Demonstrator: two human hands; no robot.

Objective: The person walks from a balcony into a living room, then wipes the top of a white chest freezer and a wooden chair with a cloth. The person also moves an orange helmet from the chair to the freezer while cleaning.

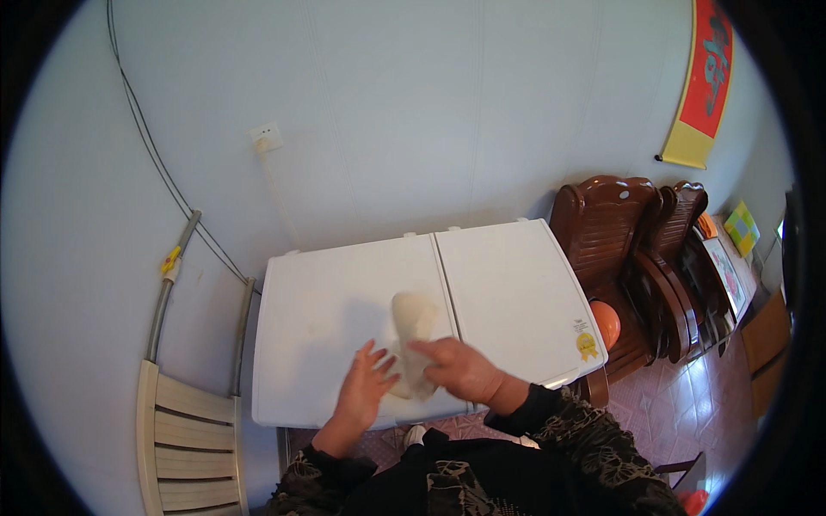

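A pale cream, soft-looking item [414, 316], blurred and long in shape, is over the white lid of a chest freezer [310, 303]. It could be a folded cloth or a sock; the blur hides which. My left hand [362, 387] is beside its lower left side, fingers apart and holding nothing that I can see. From the right, my right hand [466, 373] reaches across the item, its index finger stretched over it and the other fingers curled. Whether those fingers grip the item is hidden. A flatter pale part [401, 387] shows low between the hands.
A seam splits the freezer top into two lids. To the right stand dark wooden armchairs [606, 226], with an orange ball-like object [605, 324] on the nearer seat. A slatted cream rack [193, 445] leans at the left wall. Behind is a wall socket [266, 136] with a plug.
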